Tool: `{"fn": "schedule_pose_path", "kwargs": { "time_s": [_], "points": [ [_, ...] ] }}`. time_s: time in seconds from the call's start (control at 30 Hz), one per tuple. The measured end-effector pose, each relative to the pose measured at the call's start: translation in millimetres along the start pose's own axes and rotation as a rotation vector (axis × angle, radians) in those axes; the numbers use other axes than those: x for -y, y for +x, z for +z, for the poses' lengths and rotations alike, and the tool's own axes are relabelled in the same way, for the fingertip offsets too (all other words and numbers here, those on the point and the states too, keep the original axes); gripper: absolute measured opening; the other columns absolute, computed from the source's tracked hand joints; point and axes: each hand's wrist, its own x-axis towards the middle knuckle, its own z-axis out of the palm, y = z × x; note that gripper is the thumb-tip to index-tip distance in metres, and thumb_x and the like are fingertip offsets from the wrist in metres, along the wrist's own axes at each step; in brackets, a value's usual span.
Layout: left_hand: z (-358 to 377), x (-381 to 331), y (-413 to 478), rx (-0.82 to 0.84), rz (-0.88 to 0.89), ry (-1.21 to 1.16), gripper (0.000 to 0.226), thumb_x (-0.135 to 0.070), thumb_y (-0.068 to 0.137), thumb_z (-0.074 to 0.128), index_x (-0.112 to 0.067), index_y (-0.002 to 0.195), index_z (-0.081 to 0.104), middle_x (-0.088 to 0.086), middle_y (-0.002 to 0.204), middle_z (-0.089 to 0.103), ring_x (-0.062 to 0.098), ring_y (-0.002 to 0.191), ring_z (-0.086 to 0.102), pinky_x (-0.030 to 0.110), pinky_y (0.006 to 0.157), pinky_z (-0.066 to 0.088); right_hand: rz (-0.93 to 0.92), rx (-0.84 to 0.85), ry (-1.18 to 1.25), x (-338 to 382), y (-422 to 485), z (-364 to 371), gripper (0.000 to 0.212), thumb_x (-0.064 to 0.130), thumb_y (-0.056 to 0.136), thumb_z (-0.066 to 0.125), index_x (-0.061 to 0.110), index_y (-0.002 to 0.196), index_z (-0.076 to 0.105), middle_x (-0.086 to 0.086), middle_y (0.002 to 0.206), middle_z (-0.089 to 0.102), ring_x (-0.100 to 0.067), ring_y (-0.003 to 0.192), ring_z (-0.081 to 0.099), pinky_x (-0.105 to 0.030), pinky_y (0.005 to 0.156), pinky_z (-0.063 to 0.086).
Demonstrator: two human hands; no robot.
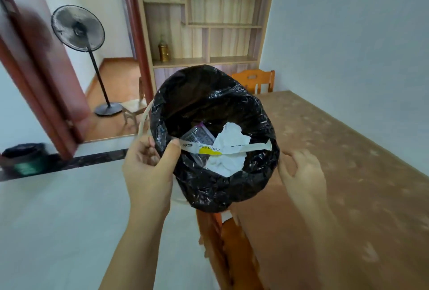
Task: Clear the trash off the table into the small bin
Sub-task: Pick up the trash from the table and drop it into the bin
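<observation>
A small bin lined with a black plastic bag [209, 187] is held up in front of me, beside the table's left edge. My left hand [148, 169] grips its left rim, thumb over the liner and on the end of a long white paper strip with a yellow mark [229, 149] that lies across the opening. My right hand [301, 173] presses against the bin's right side. Inside lie crumpled white paper [228, 164] and a dark clear wrapper [199, 137]. The table with a brown patterned cloth [348, 173] stretches to the right.
A wooden chair [255, 80] stands at the table's far end, another wooden chair back [232, 243] just below the bin. A standing fan [79, 31] and a small stool [134, 108] are by the doorway. A larger bin with a black bag [23, 157] sits far left.
</observation>
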Motion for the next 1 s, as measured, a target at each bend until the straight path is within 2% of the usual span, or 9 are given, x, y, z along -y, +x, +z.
{"fn": "schedule_pose_path", "kwargs": {
  "time_s": [0.1,0.2,0.23,0.33,0.37,0.47,0.57,0.8,1.0],
  "points": [
    [-35.3,4.9,15.4,-0.081,-0.012,0.026,0.012,-0.021,0.068,0.066,-0.022,0.070,0.054,-0.014,0.056,0.054,0.000,0.053,0.045,0.012,0.053,0.040,-0.027,0.080,-0.018,23.9,-8.5,35.2,0.024,0.019,0.086,0.056,0.015,0.109,0.060,-0.004,0.112,0.060,-0.024,0.107,0.049,-0.039,0.090,0.043],
    [-73.8,16.1,36.7,-0.138,-0.056,0.045,0.011,-0.021,0.067,0.066,-0.022,0.069,0.055,-0.004,0.062,0.050,0.005,0.056,0.043,0.014,0.054,0.041,-0.021,0.451,0.080,54.7,-15.6,84.6,0.035,0.014,0.091,0.050,0.015,0.126,0.047,-0.009,0.133,0.048,-0.029,0.123,0.042,-0.046,0.103,0.037],
    [-88.4,21.2,45.6,-0.158,-0.076,0.043,0.010,-0.022,0.067,0.066,-0.024,0.068,0.057,-0.006,0.061,0.051,0.005,0.056,0.044,0.014,0.054,0.041,-0.033,0.457,0.096,63.5,-17.4,101.8,0.035,0.014,0.090,0.051,0.014,0.125,0.047,-0.010,0.131,0.049,-0.030,0.123,0.042,-0.046,0.103,0.037],
    [-133.7,36.3,77.1,-0.172,-0.151,0.045,0.010,-0.024,0.066,0.067,-0.030,0.061,0.061,-0.018,0.050,0.051,0.007,0.056,0.043,0.017,0.054,0.041,-0.048,0.126,0.001,97.8,-18.0,125.7,0.025,0.015,0.083,0.059,0.013,0.108,0.060,-0.008,0.109,0.061,-0.028,0.104,0.050,-0.039,0.086,0.040],
    [-148.0,41.3,89.1,-0.164,-0.173,0.048,0.009,-0.024,0.065,0.067,-0.028,0.061,0.060,-0.018,0.048,0.050,0.009,0.057,0.043,0.019,0.055,0.042,-0.060,0.082,-0.013,111.4,-17.1,131.1,0.024,0.014,0.082,0.060,0.012,0.105,0.061,-0.009,0.107,0.062,-0.029,0.102,0.051,-0.039,0.084,0.040],
    [-181.9,56.2,125.2,-0.149,-0.226,0.070,0.012,-0.024,0.065,0.067,-0.022,0.067,0.056,-0.004,0.059,0.052,0.023,0.066,0.045,0.030,0.062,0.041,-0.027,0.106,-0.042,147.8,-17.8,168.9,0.022,0.015,0.081,0.059,0.012,0.103,0.061,-0.010,0.106,0.063,-0.029,0.100,0.052,-0.041,0.085,0.042],
    [-198.9,73.6,162.5,-0.136,-0.274,0.065,0.012,-0.023,0.065,0.067,-0.020,0.068,0.056,0.006,0.066,0.052,0.027,0.072,0.045,0.036,0.065,0.041,-0.013,0.096,-0.088,165.7,-16.4,201.1,0.022,0.018,0.081,0.060,0.013,0.102,0.062,-0.010,0.106,0.063,-0.028,0.100,0.053,-0.039,0.085,0.042],
    [-188.0,131.4,243.4,-0.086,-0.295,0.047,0.016,-0.025,0.065,0.068,-0.022,0.069,0.053,-0.009,0.055,0.046,0.014,0.061,0.040,0.025,0.060,0.039,0.075,0.060,-0.200,161.8,33.9,238.7,0.017,0.007,0.078,0.063,0.002,0.094,0.064,-0.021,0.094,0.063,-0.040,0.086,0.055,-0.044,0.070,0.046],
    [-124.0,184.0,326.8,0.019,-0.239,0.033,0.016,-0.024,0.066,0.068,-0.022,0.065,0.051,0.005,0.066,0.044,0.024,0.070,0.040,0.034,0.065,0.038,0.133,0.001,-0.180,137.2,116.3,290.3,0.018,0.013,0.083,0.056,0.005,0.098,0.062,-0.016,0.098,0.062,-0.036,0.089,0.054,-0.045,0.074,0.050]
  ]
}}
